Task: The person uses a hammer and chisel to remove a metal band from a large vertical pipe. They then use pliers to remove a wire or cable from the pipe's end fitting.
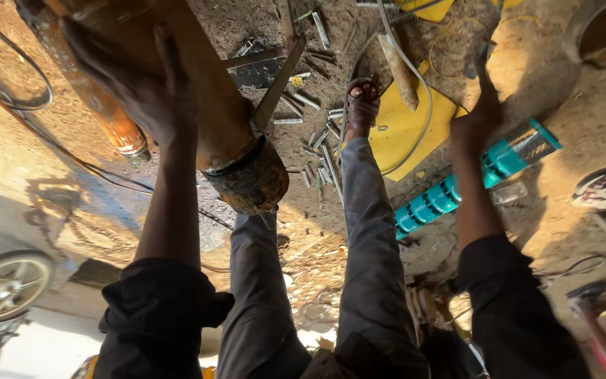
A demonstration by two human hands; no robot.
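A dirt floor (541, 231) littered with metal scraps is filling the whole view, seen from above by a seated person whose grey-trousered legs (366, 267) are stretching forward, the right foot in a dark sandal (361, 105) resting near a yellow sheet.

The biggest thing in reach is a long rusty-brown pipe (198, 77) that is running from the upper left down toward the middle, ending in a thick, dirt-crusted collar (250, 182) hanging just above the left knee. The left hand (145, 91) is lying flat against the side of this pipe with its fingers spread open along the metal, pressing on it rather than wrapping round it. A second, thinner orange pipe (110, 116) is lying just beside it on the left.

The yellow sheet (405, 130) is lying on the floor beyond the legs, with a pale cable (415, 77) looping across it and a wooden handle (399, 70) resting on top.

To the right, a teal ribbed cylinder (457, 186) is lying slanted on the dirt. The right hand (475, 123) is hovering in front of it, reaching upward; it is blurred, so whether it is closed on anything I cannot tell.

A wheel (5, 281) is showing at the lower left edge.

Short grey metal bolts (320, 147) are lying scattered between the pipe collar and the sandal.
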